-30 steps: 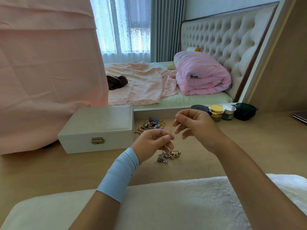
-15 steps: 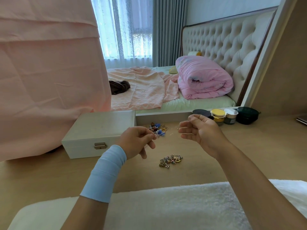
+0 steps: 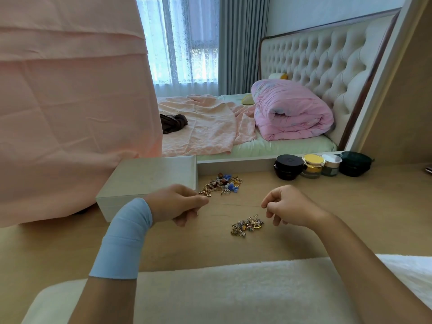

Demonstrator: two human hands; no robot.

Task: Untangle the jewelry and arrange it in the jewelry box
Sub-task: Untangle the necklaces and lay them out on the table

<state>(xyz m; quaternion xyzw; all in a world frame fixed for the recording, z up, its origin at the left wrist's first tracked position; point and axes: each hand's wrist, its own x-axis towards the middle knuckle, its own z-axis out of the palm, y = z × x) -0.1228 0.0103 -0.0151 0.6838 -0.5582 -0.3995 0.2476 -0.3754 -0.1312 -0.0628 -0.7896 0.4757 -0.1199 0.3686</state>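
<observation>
Step in hand: untangling, one strand pulled out straight.
- Left hand (image 3: 180,204), right hand (image 3: 289,206): fingers curled, tips pinched. Faint thin chain (image 3: 233,204) seems stretched between pinches; ends too fine to confirm.
- Near jewelry pile (image 3: 246,226): on desk (image 3: 327,230), just below right pinch.
- Far jewelry pile (image 3: 221,184): just beyond left pinch.
- Jewelry box (image 3: 149,176): behind left hand, lid closed, contents unseen.

Next move likely calls for one freed hand to open lid, then chain laid inside without kinks.
</observation>
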